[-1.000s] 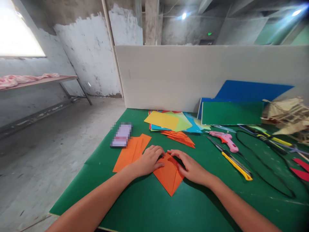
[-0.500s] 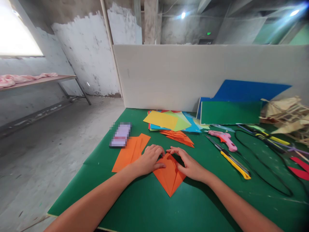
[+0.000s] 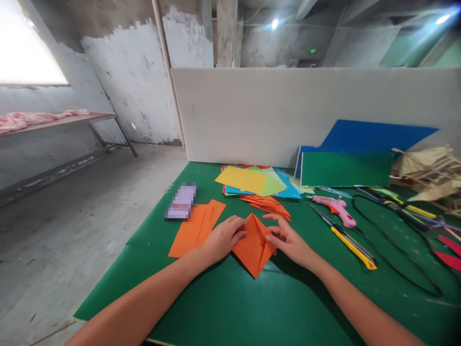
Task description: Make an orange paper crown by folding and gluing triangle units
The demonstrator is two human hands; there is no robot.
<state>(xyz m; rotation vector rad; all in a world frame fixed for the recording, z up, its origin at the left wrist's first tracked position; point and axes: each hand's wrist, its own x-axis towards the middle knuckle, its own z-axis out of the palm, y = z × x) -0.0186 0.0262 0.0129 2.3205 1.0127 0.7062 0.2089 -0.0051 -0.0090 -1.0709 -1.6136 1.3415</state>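
Observation:
A folded orange paper [image 3: 254, 247], diamond-shaped with one point toward me, is held between my hands just over the green tabletop [image 3: 230, 307]. My left hand [image 3: 226, 236] pinches its left edge between thumb and fingers. At the right edge, my right hand [image 3: 286, 239] grips with the thumb on top, its index finger stretched away from the sheet. A crease and a loose flap show on the paper's right half. Beside my left hand lie flat orange sheets [image 3: 190, 233]. Beyond the paper rests a small pile of folded orange pieces [image 3: 268, 205].
Coloured paper sheets [image 3: 245, 179] are stacked at the back. A blurred phone [image 3: 182, 202] lies left. To the right are a pink glue gun [image 3: 338, 209] with a black cord, a yellow utility knife [image 3: 353, 246] and a green board [image 3: 345, 169]. A white panel [image 3: 252, 115] stands behind.
The orange paper has come up off the table and its far tip now shows. My right hand has shifted slightly right, from lying over the paper to gripping its right edge.

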